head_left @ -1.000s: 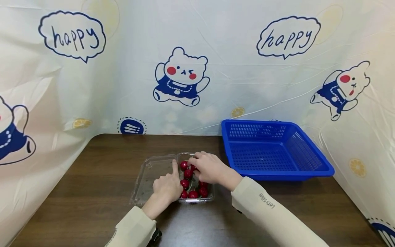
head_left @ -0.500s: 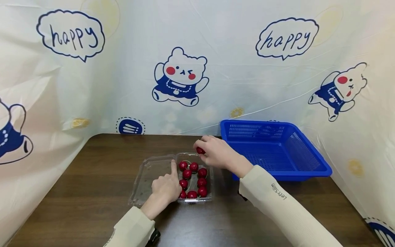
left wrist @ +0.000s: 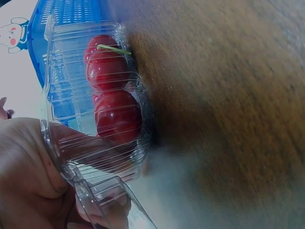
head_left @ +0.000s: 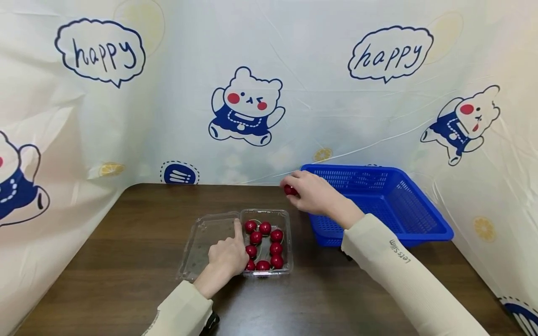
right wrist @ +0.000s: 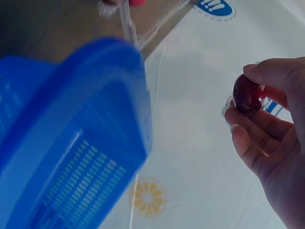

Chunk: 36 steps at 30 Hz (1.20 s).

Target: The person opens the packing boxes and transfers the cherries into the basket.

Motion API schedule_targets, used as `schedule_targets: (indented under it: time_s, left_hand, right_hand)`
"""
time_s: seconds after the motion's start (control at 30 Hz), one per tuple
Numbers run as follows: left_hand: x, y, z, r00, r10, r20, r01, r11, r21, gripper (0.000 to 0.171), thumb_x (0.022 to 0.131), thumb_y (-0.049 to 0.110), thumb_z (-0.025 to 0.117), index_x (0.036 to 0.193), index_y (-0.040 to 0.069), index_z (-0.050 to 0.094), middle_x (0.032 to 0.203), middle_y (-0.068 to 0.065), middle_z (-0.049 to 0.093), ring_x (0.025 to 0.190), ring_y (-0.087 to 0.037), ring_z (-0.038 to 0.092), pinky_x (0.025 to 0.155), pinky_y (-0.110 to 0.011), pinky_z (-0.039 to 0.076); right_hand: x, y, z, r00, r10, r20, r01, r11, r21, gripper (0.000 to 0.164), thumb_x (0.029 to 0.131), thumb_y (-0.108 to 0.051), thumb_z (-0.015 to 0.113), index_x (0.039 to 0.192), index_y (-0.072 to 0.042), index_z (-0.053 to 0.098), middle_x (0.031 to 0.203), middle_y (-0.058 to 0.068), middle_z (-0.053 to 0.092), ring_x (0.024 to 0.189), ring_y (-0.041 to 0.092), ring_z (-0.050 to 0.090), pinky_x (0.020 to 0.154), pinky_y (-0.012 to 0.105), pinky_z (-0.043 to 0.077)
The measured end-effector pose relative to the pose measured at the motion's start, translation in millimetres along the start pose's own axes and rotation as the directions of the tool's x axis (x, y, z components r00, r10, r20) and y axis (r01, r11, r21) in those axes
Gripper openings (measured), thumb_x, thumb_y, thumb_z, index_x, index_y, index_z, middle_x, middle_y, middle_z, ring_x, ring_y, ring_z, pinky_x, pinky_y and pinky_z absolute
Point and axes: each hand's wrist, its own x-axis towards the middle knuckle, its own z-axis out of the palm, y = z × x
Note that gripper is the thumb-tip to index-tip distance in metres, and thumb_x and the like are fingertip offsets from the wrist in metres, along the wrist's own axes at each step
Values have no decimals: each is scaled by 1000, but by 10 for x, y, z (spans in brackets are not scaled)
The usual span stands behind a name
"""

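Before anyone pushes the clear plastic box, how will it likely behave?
The clear plastic box probably flexes, since its ribbed walls look thin. It may slide on the smooth-looking table; the round cherries inside could roll.

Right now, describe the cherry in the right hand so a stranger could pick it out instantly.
Find the big blue basket on the brown table, at the right in the head view. By its back left corner, a right hand pinches a round, dark red cherry. It alone is held aloft; the other cherries in view lie in the clear container.
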Motion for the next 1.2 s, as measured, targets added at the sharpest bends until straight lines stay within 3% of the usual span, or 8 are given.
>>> schedule_targets:
  time_s: [0.23, 0.67, 1.2]
  left_hand:
    - [19, 5, 17, 1000, -15, 17, 15, 1000, -2, 81, 86, 16, 56, 153, 0, 13, 44, -4, 44, 39, -17, 36, 38, -29, 28]
    - [24, 9, 1, 1000, 7, 10, -7, 1000, 0, 81, 85, 16, 55, 153, -3, 14, 45, -5, 47, 40, -19, 39, 39, -30, 29]
    - [37, 7, 5, 1000, -1, 15, 1, 1000, 7, 82, 86, 16, 55, 153, -2, 13, 45, -4, 43, 40, -17, 35, 38, -29, 26]
  right_hand:
    - [-103, 190, -65, 995, 97, 16, -97, 995, 28, 34, 87, -16, 68, 121, -11, 65, 114, 14, 67, 103, 28, 60, 90, 47, 55]
    - [-332, 638, -120, 977, 205, 59, -209, 976, 55, 33, 90, -14, 63, 122, -5, 64, 116, 19, 65, 99, 32, 60, 88, 52, 53]
    - [-546, 877, -195, 966, 241, 98, -244, 969, 23, 32, 88, -7, 64, 119, -1, 64, 114, 24, 66, 100, 37, 60, 88, 57, 51]
